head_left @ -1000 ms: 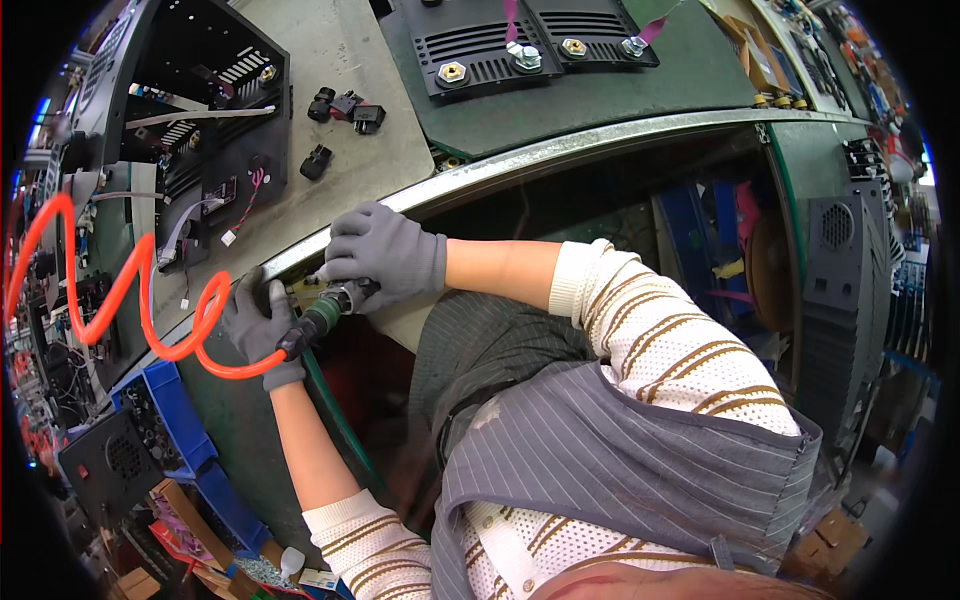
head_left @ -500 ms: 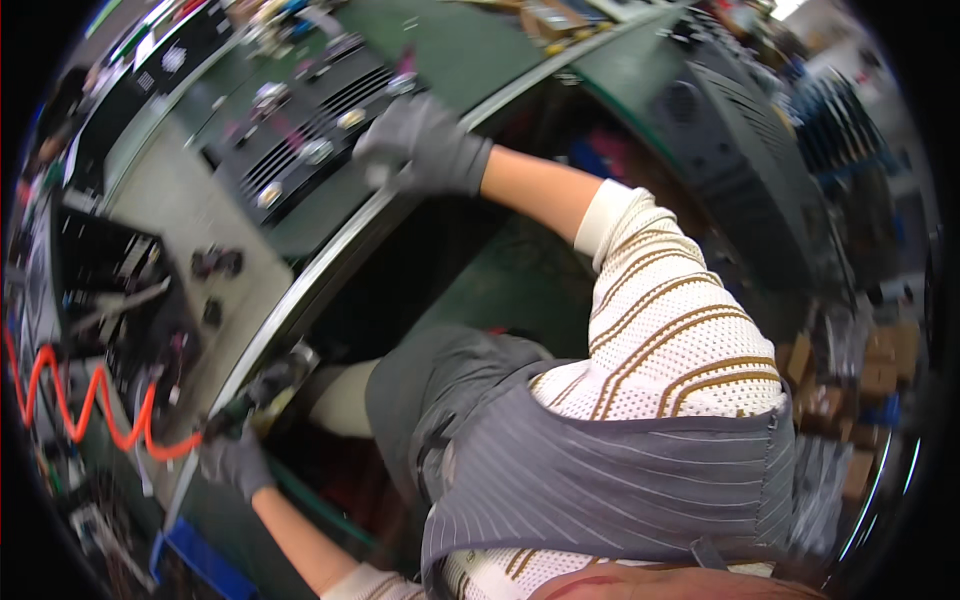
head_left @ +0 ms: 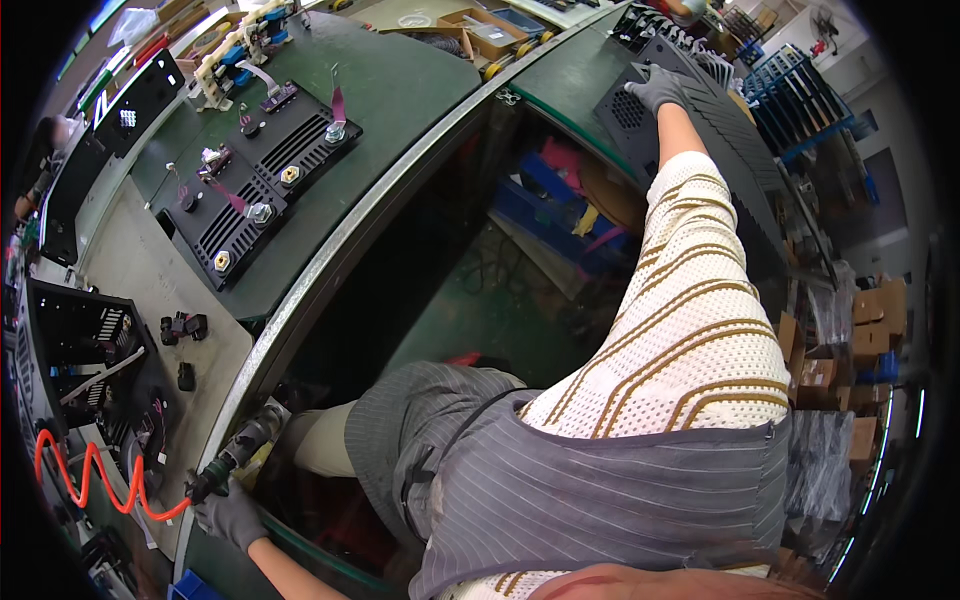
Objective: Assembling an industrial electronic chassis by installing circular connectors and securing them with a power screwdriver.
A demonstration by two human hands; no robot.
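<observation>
My left hand (head_left: 232, 514), in a grey glove, grips a dark pneumatic screwdriver (head_left: 235, 453) at the bench's near edge; a coiled orange air hose (head_left: 95, 478) runs from the tool's rear. My right hand (head_left: 657, 89), also gloved, reaches far to the right and rests on a black perforated metal panel (head_left: 700, 110) lying on the green belt. Its fingers lie on the panel's top edge; whether they grip it is unclear.
Two black finned plates with brass terminals (head_left: 262, 190) lie on the green conveyor (head_left: 400, 90). An open black chassis (head_left: 90, 360) and small black parts (head_left: 182, 326) sit on the grey mat at left. Blue crates and cartons stand under and beyond the bench.
My right arm has swung from the finned plates far out to the right onto the black panel, and my view turned with it. My left hand kept hold of the screwdriver.
</observation>
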